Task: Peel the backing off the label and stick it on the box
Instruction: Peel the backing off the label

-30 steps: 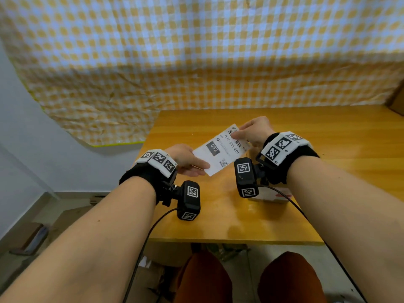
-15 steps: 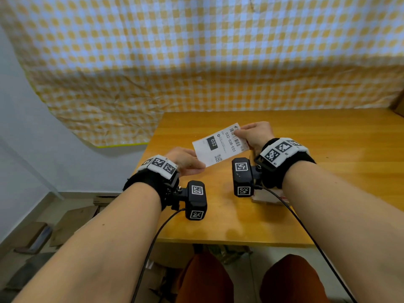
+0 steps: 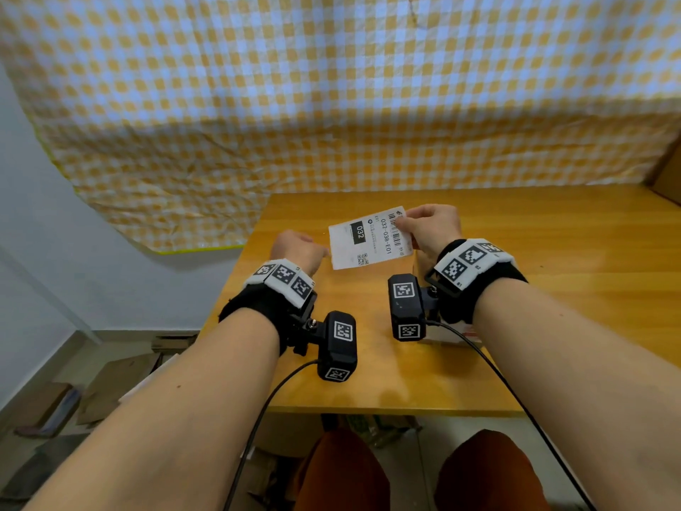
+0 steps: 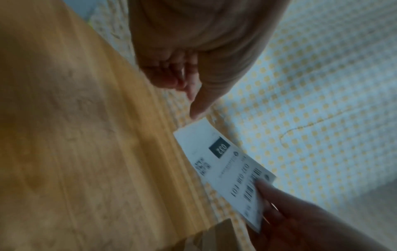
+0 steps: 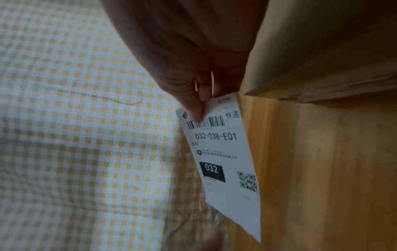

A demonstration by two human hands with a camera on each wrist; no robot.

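Note:
A white shipping label (image 3: 363, 239) with a barcode, "032-038-E01" and a black "032" block hangs in the air above the table. My right hand (image 3: 403, 223) pinches its barcode end between thumb and fingers (image 5: 198, 108). My left hand (image 3: 320, 252) sits at the label's other end with fingers loosely curled. Its thumb tip (image 4: 196, 113) is at the label's corner (image 4: 204, 122) without gripping it. The cardboard box (image 5: 322, 68) stands on the table just below my right wrist. In the head view only a small part of the box (image 3: 455, 333) shows.
The wooden table (image 3: 552, 289) runs to the right, its near edge just above my knees. A yellow-and-white checked cloth (image 3: 331, 105) hangs behind it. Another brown box (image 3: 669, 171) sits at the far right edge. Cardboard scraps (image 3: 55, 403) lie on the floor to the left.
My left hand has let go of the label's near end and drawn slightly back. My right hand has swung the label upward and more upright.

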